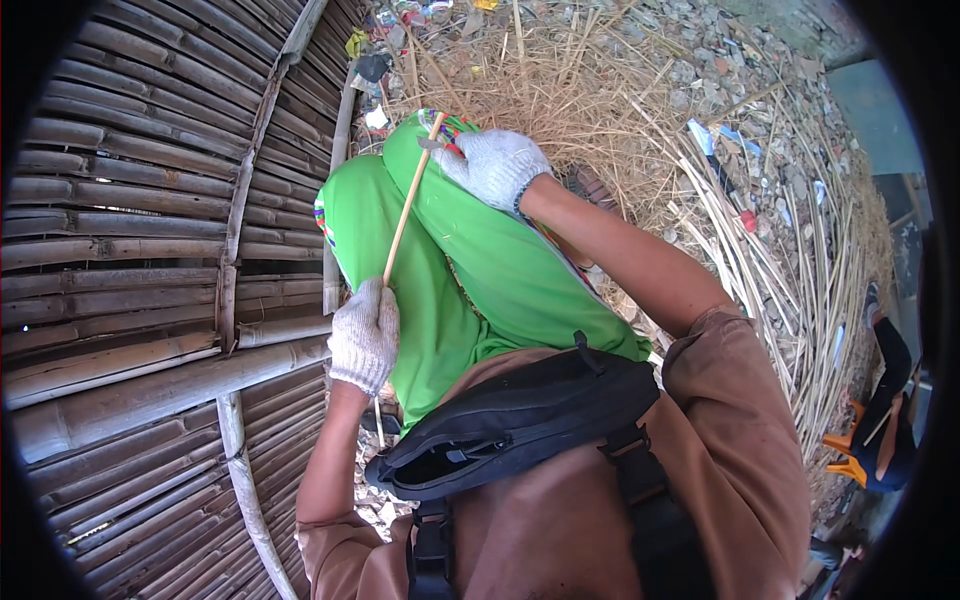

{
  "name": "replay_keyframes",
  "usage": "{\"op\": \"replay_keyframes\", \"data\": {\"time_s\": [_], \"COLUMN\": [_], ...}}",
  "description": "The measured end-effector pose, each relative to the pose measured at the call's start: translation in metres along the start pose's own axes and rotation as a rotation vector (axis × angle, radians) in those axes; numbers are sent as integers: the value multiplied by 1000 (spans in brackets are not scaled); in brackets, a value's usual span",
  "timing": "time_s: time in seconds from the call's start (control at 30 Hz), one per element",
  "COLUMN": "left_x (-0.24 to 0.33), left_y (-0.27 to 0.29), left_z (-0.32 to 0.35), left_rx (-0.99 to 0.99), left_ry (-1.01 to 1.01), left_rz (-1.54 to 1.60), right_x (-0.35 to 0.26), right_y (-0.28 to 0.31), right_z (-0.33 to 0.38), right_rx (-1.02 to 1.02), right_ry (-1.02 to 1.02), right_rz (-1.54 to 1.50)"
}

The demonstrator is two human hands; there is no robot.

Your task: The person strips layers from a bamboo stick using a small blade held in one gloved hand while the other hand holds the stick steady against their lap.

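A thin pale bamboo stick (408,208) slants up across my green-clad knees. My left hand (364,335), in a white knitted glove, is closed around its lower part, and a short length shows below the fist. Near the stick's upper end is my right hand (497,168), also gloved, with its fingers closed around what looks like a small knife (432,144). The knife's short grey blade lies against the stick, and a bit of red shows by the fingers. Most of its handle is hidden in the glove.
A bamboo slat wall (130,200) stands close on my left. Dry shavings (560,75) cover the ground ahead, with litter among them. Long pale bamboo strips (770,280) lie to my right. Farther right, another person (885,420) sits by an orange stool (848,455). A black waist bag (520,420) lies across my lap.
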State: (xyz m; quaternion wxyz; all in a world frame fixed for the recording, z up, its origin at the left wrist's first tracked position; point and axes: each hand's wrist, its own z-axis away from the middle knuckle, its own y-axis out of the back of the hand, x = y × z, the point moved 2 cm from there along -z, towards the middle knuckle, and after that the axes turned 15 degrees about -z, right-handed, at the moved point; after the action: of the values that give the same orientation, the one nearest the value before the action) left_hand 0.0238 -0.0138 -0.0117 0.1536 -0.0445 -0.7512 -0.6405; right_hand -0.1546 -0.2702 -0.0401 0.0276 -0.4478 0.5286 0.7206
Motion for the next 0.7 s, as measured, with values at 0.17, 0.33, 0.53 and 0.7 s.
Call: {"op": "replay_keyframes", "data": {"time_s": [0.17, 0.33, 0.53, 0.7], "left_x": [3, -2, 0, 4], "left_y": [4, 12, 25, 20], "left_z": [4, 45, 40, 14], "left_rx": [20, -97, -488, -544], "left_ry": [-15, 124, 586, 569], "left_rz": [-45, -52, 798, 1005], "right_x": [-2, 6, 9, 3], "right_y": [3, -5, -6, 1], "right_z": [0, -6, 3, 3], "right_rx": [-12, 57, 113, 54], "right_ry": [-23, -44, -11, 16], "right_rz": [-6, -41, -57, -40]}}
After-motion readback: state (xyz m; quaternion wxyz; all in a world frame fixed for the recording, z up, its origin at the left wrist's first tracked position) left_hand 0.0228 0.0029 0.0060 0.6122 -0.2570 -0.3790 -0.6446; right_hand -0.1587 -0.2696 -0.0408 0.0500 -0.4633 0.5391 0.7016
